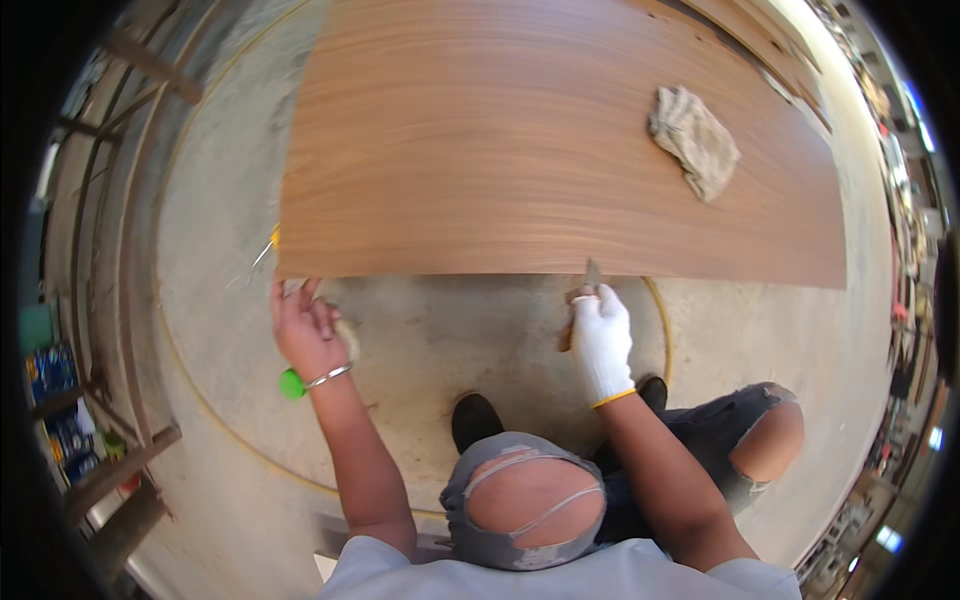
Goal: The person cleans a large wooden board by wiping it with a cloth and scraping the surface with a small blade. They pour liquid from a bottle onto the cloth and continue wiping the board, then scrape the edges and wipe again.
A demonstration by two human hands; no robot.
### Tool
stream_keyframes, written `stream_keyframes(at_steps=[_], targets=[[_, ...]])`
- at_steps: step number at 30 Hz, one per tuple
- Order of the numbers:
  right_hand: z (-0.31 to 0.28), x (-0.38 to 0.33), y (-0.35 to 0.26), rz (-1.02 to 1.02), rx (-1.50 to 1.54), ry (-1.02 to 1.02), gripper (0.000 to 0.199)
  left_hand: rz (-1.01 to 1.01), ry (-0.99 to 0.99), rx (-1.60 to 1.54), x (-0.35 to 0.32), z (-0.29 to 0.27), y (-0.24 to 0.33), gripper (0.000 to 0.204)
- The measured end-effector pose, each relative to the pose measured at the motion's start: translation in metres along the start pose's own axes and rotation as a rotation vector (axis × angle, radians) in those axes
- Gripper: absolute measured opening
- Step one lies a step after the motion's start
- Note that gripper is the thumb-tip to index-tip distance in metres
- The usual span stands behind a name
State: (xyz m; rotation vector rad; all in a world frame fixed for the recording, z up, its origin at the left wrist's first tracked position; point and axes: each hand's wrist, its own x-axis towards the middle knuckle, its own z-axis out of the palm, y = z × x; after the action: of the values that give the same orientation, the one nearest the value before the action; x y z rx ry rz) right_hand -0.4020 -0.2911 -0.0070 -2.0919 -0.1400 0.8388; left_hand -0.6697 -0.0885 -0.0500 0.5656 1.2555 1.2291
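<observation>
A large brown wood-grain board (470,150) lies flat in front of me. My left hand (305,325), bare, is at its near left corner, fingers apart and partly bent, fingertips against the edge. A metal bangle (330,375) with a green ball-like piece (291,384) circles that wrist. My right hand (602,335) wears a white knit glove with a yellow cuff. It is closed round a small knife (593,272), whose blade points away from me at the board's near edge. A brownish part, perhaps its handle, shows beside the fingers.
A crumpled, dirty work glove (695,143) rests on the board's right part. A yellow hose (225,425) curves over the concrete floor (400,400). A yellow-handled tool (272,240) shows by the board's left edge. Wooden racks (130,220) stand at left; my knees are below the near edge.
</observation>
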Motion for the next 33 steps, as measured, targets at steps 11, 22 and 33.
stream_keyframes(at_steps=[11,22,33], targets=[[-0.11,0.066,0.044,-0.133,-0.052,0.32,0.024,0.023,0.022,-0.028,0.004,0.006,-0.028,0.036],[-0.043,0.022,-0.005,-0.284,-0.46,0.133,0.022,0.034,-0.003,-0.024,-0.008,0.004,-0.017,0.044],[0.002,0.006,-0.016,-0.272,-0.606,-0.142,0.023,0.016,0.031,0.041,-0.031,0.023,-0.027,0.047]])
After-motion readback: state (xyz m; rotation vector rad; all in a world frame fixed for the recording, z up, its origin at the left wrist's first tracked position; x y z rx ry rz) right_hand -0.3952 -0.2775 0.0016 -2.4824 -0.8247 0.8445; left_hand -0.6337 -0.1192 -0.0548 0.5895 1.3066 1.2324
